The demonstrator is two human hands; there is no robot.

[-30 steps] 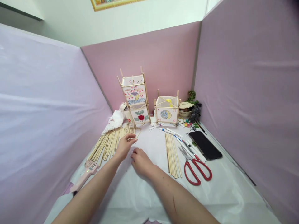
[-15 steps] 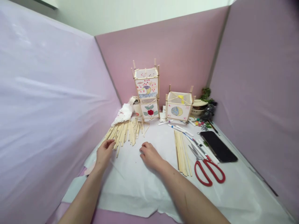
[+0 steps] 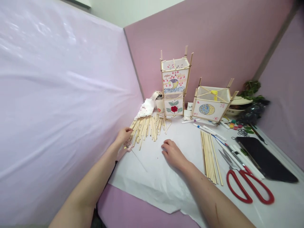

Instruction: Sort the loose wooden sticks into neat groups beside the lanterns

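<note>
My left hand [image 3: 123, 134] is at the left side of a fanned pile of thin wooden sticks [image 3: 149, 126], its fingertips pinched together. Whatever is between those fingertips is too small to make out. Beside my left wrist lies a pink tool that looks like a glue gun [image 3: 128, 146], partly covered by the arm. A thin pale strand runs from it across the white sheet [image 3: 152, 171]. My right hand [image 3: 174, 154] rests on the sheet, fingers curled in, with nothing seen in them. To its right is a row of longer wooden sticks [image 3: 210, 158].
A tall painted stick-frame lantern [image 3: 174, 85] and a shorter lantern [image 3: 209, 107] stand at the back. Red-handled scissors [image 3: 247, 185], white markers [image 3: 251, 164] and a black phone [image 3: 266, 158] lie on the right. Beyond are a bowl [image 3: 235, 110] and a crumpled white cloth [image 3: 146, 108].
The view has swung left, so everything sits further right in it. My left hand has moved away along the stick pile's left side, uncovering the pink tool. My right hand has stayed about where it was.
</note>
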